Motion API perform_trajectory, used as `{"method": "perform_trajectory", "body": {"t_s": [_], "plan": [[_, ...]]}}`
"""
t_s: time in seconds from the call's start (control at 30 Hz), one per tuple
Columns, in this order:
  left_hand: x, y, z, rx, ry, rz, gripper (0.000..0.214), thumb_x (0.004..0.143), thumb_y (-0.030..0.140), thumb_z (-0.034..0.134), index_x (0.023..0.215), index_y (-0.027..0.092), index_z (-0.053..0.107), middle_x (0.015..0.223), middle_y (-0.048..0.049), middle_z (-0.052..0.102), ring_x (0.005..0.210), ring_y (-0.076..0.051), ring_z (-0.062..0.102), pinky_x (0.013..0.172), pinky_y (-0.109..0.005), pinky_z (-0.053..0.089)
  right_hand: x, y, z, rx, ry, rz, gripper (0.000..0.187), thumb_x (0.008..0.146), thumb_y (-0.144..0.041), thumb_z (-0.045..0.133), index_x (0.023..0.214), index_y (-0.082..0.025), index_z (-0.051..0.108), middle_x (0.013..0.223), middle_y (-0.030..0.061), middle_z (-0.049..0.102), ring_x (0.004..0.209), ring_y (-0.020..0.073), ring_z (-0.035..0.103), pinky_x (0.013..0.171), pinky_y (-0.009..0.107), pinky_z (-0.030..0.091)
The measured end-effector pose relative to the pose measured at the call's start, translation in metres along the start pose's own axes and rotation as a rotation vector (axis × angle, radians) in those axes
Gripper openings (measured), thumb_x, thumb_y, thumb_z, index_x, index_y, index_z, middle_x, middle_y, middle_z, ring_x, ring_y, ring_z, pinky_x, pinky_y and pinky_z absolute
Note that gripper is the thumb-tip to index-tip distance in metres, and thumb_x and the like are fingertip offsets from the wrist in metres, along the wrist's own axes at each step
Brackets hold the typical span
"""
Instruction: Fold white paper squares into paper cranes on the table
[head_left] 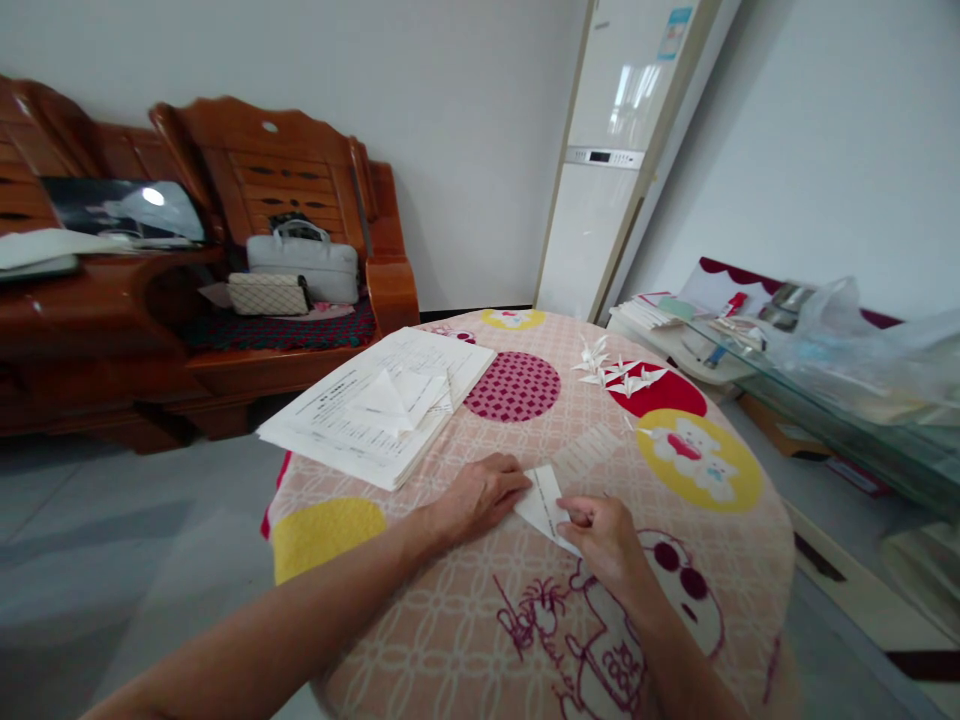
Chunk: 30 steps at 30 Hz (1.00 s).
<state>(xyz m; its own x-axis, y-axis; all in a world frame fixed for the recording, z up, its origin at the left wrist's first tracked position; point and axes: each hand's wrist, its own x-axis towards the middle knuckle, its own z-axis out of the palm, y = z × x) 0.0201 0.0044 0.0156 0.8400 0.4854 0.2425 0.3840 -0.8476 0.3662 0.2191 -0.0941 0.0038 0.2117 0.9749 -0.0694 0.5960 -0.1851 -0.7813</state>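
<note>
At left, on a round, cloth-covered surface [442,630], a stack of printed sheets [322,420] carries white paper pieces [394,395], seemingly awaiting folding. Near the middle, the left hand [484,490] touches one edge of a folded paper [543,505] on the cloth; whether it pinches or only presses, I cannot tell. The right hand's grip [600,535] pinches the opposite edge. This piece looks only partly folded. Farther right sit several apparently finished paper birds [634,380] (cranes, by their shape).

On the surface [450,625], we note the paper piece [543,500] between left hand [486,490] and right hand [602,537]; paper stack [330,420] behind, leftward; paper cranes [634,381] behind, rightward.
</note>
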Motion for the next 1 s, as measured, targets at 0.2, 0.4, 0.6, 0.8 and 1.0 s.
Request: {"method": "perform_trajectory", "body": {"t_s": [0.2, 0.4, 0.6, 0.8, 1.0], "plan": [[-0.003, -0.001, 0.002, -0.013, 0.030, -0.011, 0.025, 0.092, 0.029, 0.050, 0.109, 0.019, 0.066, 0.103, -0.0079, 0.062, 0.096, -0.020, 0.058, 0.085, -0.030, 0.046, -0.003, -0.011, -0.003, -0.054, 0.037, -0.025, 0.038, 0.066, -0.018, 0.063, 0.101, -0.010, 0.076, 0.060, 0.0028, 0.067, 0.053, 0.0142, 0.056, 0.054, 0.024, 0.040], [-0.004, -0.004, 0.005, -0.007, 0.062, -0.009, 0.025, 0.090, 0.024, 0.054, 0.110, 0.019, 0.066, 0.104, -0.0073, 0.063, 0.096, -0.020, 0.058, 0.085, -0.031, 0.048, -0.005, -0.015, -0.003, -0.062, 0.064, -0.007, 0.038, 0.066, -0.015, 0.064, 0.102, -0.009, 0.076, 0.071, 0.0078, 0.073, 0.063, 0.0178, 0.064, 0.058, 0.024, 0.044], [-0.003, -0.005, 0.007, 0.033, 0.096, 0.020, 0.024, 0.089, 0.024, 0.054, 0.109, 0.019, 0.067, 0.104, -0.0068, 0.064, 0.095, -0.019, 0.060, 0.083, -0.030, 0.049, -0.004, -0.018, -0.005, -0.091, 0.069, -0.026, 0.036, 0.066, -0.014, 0.066, 0.100, -0.011, 0.076, 0.073, 0.0077, 0.075, 0.067, 0.0183, 0.066, 0.065, 0.026, 0.046], [-0.003, -0.005, 0.007, 0.057, 0.101, 0.006, 0.024, 0.088, 0.024, 0.054, 0.108, 0.020, 0.067, 0.104, -0.0066, 0.064, 0.095, -0.019, 0.061, 0.082, -0.030, 0.050, -0.003, -0.016, -0.003, -0.096, 0.078, -0.019, 0.034, 0.066, -0.014, 0.068, 0.099, -0.012, 0.077, 0.077, 0.0086, 0.076, 0.072, 0.0197, 0.069, 0.070, 0.026, 0.049], [-0.003, -0.005, 0.007, 0.049, 0.095, 0.007, 0.024, 0.089, 0.025, 0.053, 0.108, 0.020, 0.067, 0.103, -0.0066, 0.064, 0.094, -0.019, 0.060, 0.083, -0.030, 0.049, -0.003, -0.013, -0.002, -0.103, 0.084, -0.008, 0.034, 0.066, -0.015, 0.069, 0.100, -0.015, 0.077, 0.081, 0.0086, 0.077, 0.075, 0.0196, 0.070, 0.073, 0.026, 0.050]]}}
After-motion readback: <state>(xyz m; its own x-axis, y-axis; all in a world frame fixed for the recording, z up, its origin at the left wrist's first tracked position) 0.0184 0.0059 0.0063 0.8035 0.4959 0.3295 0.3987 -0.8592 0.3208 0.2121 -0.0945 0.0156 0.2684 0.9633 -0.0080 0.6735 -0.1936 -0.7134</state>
